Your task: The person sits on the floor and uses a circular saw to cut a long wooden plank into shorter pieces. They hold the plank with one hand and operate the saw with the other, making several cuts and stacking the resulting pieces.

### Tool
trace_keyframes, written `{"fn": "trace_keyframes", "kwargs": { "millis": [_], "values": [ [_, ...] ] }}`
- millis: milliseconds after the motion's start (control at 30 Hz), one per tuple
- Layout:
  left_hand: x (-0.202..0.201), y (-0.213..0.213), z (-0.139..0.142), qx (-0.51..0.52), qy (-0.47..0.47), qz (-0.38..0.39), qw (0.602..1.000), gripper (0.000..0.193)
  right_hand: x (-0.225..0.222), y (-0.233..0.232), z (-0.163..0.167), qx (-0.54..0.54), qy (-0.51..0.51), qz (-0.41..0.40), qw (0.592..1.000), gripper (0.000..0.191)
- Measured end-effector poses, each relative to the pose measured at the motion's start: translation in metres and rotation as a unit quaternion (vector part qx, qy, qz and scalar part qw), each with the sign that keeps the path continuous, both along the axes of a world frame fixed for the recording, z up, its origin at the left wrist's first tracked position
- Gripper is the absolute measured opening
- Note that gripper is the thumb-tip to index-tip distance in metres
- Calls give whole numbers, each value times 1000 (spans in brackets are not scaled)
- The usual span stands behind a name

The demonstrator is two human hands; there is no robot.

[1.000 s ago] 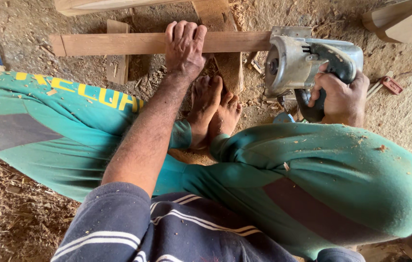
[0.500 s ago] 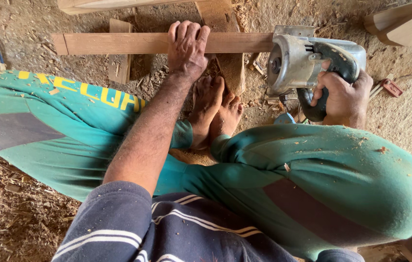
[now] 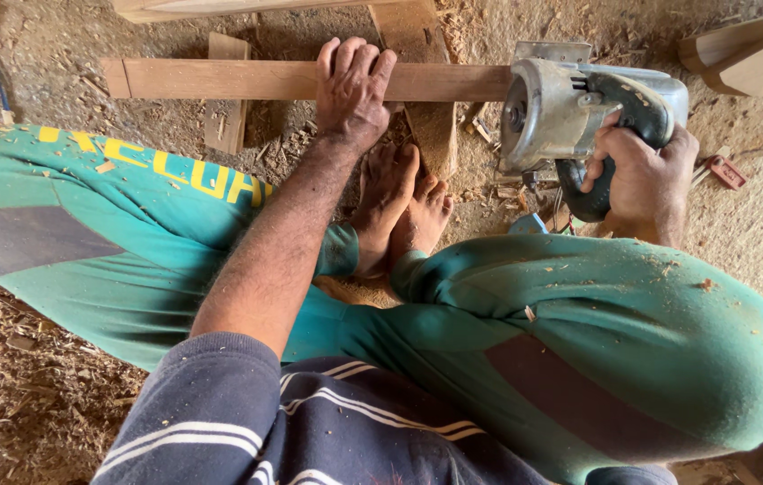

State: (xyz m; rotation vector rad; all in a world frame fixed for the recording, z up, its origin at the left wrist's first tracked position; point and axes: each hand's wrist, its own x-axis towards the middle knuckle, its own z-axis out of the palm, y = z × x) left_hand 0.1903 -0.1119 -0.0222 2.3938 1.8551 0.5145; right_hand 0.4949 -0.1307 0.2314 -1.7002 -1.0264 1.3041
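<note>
A: Pressing down on the board [image 3: 310, 80], the left hand [image 3: 352, 90] lies palm-flat across it, fingers hooked over the far edge at about 12 o'clock from the bare feet [image 3: 404, 202].

B: And the right hand [image 3: 637, 175]?

A: Clenched round the black handle of the saw [image 3: 570, 112], over at 3 o'clock from the left hand. The grey metal housing sits right at the board's right end, touching it.

B: Where does the board lie?

A: On the floor [image 3: 758, 242], crosswise in front of the person, resting on a block [image 3: 226, 117] at 9 o'clock from the left hand and a second piece [image 3: 426, 126] just under and beside that hand.

B: How far along does the cut look?

A: Early, I'd judge. The saw stands at the right end, and the whole length leftward shows no kerf. Whether the blade has bitten in yet I can't tell; the housing hides it.

B: So nearly everything is left?

A: It seems so, if the cut runs along the board. Sawdust and chips lie all over the floor and on the green trousers [image 3: 579, 314].

B: Anything else nearby?

A: More boards [image 3: 749, 58] at 2 o'clock, another plank [image 3: 220, 7] at the top edge, and a small red thing [image 3: 726, 171] just right of the right hand.
</note>
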Motion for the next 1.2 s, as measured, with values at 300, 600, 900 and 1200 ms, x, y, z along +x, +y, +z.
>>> {"fn": "trace_keyframes", "kwargs": {
  "millis": [300, 600, 900, 1200],
  "values": [
    [0, 1, -4, -11, -48, -8, 999, 68, -3, 13, 2, 20, 6, 10, 1000, 17],
    [1, 2, 12, -61, -8, -8, 998, 80, 1, 27, -3, 26, 11, 26, 999, 16],
    [-1, -1, 13, -59, -25, -9, 998, 82, 7, 56, -20, 58, 5, 31, 998, 16],
    [-8, 0, 22, -31, -52, -32, 998, 79, 14, 39, 12, 58, 1, -31, 998, 17]
  ]
}}
